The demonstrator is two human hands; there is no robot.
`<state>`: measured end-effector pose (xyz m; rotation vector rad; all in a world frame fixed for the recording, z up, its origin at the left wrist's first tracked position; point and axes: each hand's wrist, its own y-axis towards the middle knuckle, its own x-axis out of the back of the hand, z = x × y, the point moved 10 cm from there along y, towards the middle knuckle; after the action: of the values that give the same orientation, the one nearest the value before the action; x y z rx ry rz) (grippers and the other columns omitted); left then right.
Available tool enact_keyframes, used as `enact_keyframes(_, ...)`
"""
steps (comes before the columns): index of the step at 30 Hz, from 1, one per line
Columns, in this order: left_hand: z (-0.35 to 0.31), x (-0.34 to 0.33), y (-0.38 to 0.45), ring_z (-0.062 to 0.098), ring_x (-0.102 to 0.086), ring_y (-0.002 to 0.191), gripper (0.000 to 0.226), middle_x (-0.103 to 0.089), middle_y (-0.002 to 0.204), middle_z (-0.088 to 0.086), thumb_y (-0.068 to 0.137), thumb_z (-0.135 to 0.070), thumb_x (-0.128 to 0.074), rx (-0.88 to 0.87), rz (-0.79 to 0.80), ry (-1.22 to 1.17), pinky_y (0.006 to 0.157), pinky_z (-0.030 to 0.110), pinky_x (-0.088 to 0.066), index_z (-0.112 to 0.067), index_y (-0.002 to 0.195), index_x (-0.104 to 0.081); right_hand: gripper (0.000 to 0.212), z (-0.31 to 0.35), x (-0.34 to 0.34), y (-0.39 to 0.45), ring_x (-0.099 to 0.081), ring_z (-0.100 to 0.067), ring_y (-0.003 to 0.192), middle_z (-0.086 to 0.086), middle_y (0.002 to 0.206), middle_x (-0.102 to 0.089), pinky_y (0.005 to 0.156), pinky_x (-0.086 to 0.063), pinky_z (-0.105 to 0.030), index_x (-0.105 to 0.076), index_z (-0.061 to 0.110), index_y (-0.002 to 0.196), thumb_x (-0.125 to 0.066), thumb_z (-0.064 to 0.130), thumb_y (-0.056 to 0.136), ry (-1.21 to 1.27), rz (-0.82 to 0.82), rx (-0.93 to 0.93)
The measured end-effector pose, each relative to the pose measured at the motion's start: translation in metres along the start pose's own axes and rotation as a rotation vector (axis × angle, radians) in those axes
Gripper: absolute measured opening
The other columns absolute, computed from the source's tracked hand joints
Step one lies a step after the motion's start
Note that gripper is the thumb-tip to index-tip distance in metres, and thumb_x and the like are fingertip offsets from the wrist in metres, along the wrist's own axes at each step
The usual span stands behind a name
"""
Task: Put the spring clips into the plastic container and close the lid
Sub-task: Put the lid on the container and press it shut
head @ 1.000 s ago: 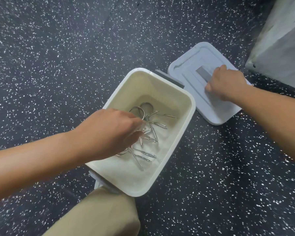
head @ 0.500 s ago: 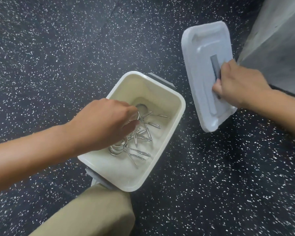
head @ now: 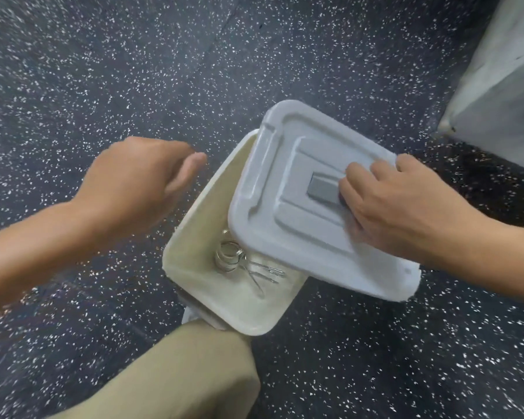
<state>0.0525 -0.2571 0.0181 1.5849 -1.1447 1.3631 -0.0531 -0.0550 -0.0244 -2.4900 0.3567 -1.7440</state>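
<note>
Floor: dark and speckled with white dots, spread flat under both hands; it looks a bit rough.
Grey block: a pale, smooth-sided shape seen past the right hand, well apart from it.
Knee: covered in tan cloth, seen below both hands and touching the near end of the box.
Plastic container: a cream box with round corners and smooth, shiny walls, set between the two hands; its near part is uncovered.
Lid: white, flat and hard, with a raised edge and a grey handle strip; it is held tilted and turned crooked over the far part of the box, under the right hand.
Right hand: laid on top of the lid, fingers closed around the handle strip.
Left hand: held in the air just beside the box's left wall, fingers curled in loosely with nothing seen in them; it is blurred.
Spring clips: thin, shiny metal, with round coils and long straight legs, seen lying in the box below the lid's near edge, between the hands.
What could go wrong: the lid is not lined up with the box, so if it is pushed down like this, one corner could be left sticking up and it would not be shut.
Also: the box could be tipped or slid if it is pressed on one side only, since it is not held by the left hand.
</note>
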Motion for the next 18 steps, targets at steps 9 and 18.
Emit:
enact_keyframes(9,0.033,0.004,-0.013,0.033,-0.048,0.052,0.048,-0.047,0.050,0.000,0.101,-0.045,-0.040,0.141,-0.054,-0.081,0.052,0.038,-0.042,-0.015,0.064,-0.046,0.030,0.089,0.023,0.039,-0.046,-0.023,0.061,-0.009,0.079,-0.041,0.062,-0.027,-0.040,-0.054,0.008,0.101,-0.026,0.012,0.091,-0.221,-0.059,0.428)
enact_keyframes(18,0.045,-0.003,-0.019,0.033,-0.054,0.062,0.044,-0.060,0.064,0.003,0.101,-0.046,-0.042,0.137,-0.074,-0.159,0.057,0.042,-0.050,-0.015,0.074,-0.057,0.042,0.112,0.036,0.063,-0.047,-0.025,0.064,-0.008,0.079,-0.046,0.080,-0.044,-0.044,-0.061,0.006,0.097,-0.020,0.010,0.090,-0.252,-0.203,0.751)
